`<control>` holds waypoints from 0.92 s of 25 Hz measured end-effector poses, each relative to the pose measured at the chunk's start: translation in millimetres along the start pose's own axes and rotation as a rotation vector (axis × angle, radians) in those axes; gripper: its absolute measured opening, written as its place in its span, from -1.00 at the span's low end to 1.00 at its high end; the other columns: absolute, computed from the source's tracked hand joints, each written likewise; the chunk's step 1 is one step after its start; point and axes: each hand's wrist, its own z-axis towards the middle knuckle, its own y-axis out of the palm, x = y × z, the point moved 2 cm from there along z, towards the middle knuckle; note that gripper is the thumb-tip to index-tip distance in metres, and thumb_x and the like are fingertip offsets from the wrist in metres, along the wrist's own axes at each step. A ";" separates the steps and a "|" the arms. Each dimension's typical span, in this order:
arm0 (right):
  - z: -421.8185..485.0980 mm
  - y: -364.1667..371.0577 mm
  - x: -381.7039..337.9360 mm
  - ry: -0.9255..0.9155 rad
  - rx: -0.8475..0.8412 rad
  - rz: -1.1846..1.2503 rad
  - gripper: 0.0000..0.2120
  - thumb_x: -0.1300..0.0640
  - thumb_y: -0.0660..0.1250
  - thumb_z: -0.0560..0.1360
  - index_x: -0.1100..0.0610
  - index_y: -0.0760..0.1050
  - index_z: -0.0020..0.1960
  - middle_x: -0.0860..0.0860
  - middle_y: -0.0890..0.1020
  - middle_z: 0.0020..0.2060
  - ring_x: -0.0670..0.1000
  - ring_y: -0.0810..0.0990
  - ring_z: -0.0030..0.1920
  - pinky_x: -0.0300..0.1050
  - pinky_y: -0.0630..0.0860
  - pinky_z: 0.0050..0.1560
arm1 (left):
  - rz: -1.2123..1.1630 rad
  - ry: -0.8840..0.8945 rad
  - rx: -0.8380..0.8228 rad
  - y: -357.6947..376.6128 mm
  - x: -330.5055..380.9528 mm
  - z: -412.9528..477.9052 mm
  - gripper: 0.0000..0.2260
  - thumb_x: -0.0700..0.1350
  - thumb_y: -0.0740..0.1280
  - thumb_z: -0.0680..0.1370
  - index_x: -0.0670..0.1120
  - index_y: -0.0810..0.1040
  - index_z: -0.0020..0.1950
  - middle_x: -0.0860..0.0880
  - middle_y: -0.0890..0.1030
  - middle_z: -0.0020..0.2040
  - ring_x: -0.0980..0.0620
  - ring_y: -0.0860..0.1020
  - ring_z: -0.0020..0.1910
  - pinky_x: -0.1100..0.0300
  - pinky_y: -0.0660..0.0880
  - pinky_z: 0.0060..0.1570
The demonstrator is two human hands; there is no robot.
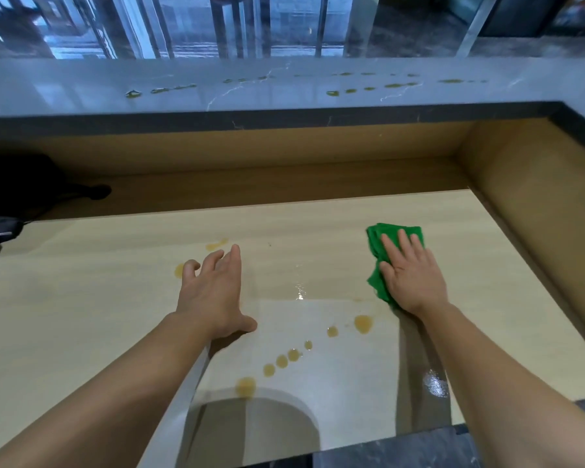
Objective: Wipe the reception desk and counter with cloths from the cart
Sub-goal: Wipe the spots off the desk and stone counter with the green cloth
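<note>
1. My right hand [411,275] lies flat on the green cloth [382,255], fingers straight and close together, pushing it down on the desk [98,298].
2. My left hand [213,292] has its fingers spread and holds nothing.
3. Yellow drops [363,323] dot the desk and the counter [81,92].

— Where is the left hand [213,292]?

— Out in front, near the middle, palm down. Its fingers are spread and loosely bent, the thumb is out to the side, and it holds nothing (whether the palm touches down, I cannot tell).

— And the right hand [412,275]?

— Farther right, lying flat, palm down, fingers straight and nearly together, pointing forward.

— The arms?

— Both bare. The left forearm [115,383] comes in from the lower left corner and the right forearm [487,366] from the lower right. They slant toward each other, with the hands well apart.
</note>
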 end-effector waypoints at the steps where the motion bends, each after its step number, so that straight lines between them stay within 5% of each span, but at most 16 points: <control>1: -1.5 -1.6 9.8 0.038 -0.015 0.008 -0.46 -0.10 -0.11 0.66 -0.08 -0.17 0.59 0.04 -0.14 0.58 0.08 -0.17 0.57 0.05 -0.10 0.54 | -0.026 -0.006 0.018 1.1 1.3 -4.8 0.13 0.30 0.45 0.28 -0.11 -0.17 0.56 0.00 0.21 0.52 0.01 -0.01 0.54 -0.03 0.01 0.41; 7: -4.2 -2.3 -67.3 0.244 -0.077 0.167 -0.44 -0.06 -0.12 0.65 0.01 -0.21 0.59 0.11 -0.22 0.56 0.16 -0.26 0.55 0.11 -0.21 0.53 | -0.135 -0.056 0.051 8.7 -0.8 -37.6 0.10 0.33 0.42 0.30 -0.11 -0.13 0.57 -0.02 0.25 0.50 0.03 0.03 0.53 0.03 0.02 0.39; 14: -56.9 25.8 -218.2 -0.250 -0.092 0.023 -0.44 -0.05 -0.10 0.66 -0.03 -0.26 0.58 0.09 -0.28 0.55 0.15 -0.35 0.53 0.12 -0.29 0.51 | -0.136 -0.098 0.079 19.4 -3.0 -50.4 0.01 0.29 0.42 0.34 -0.11 -0.06 0.55 0.01 0.40 0.39 0.03 0.11 0.50 0.03 0.08 0.32; 18: -48.2 21.2 -162.9 -0.414 -0.079 0.009 -0.47 -0.09 -0.10 0.65 -0.13 -0.20 0.57 -0.01 -0.22 0.57 0.04 -0.28 0.55 0.04 -0.21 0.54 | -0.113 -0.063 0.111 19.6 6.6 -52.8 -0.09 0.23 0.39 0.40 -0.07 -0.01 0.56 0.03 0.37 0.41 0.04 0.12 0.49 0.02 0.07 0.33; 23: -46.5 13.3 -42.0 -0.172 -0.020 0.010 -0.46 -0.10 -0.06 0.65 -0.12 -0.15 0.58 -0.01 -0.15 0.58 0.02 -0.19 0.57 -0.01 -0.14 0.54 | -0.173 0.052 0.146 18.2 22.0 -66.8 -0.29 0.18 0.39 0.35 0.02 0.29 0.45 0.08 0.44 0.30 0.08 0.17 0.41 0.07 0.03 0.30</control>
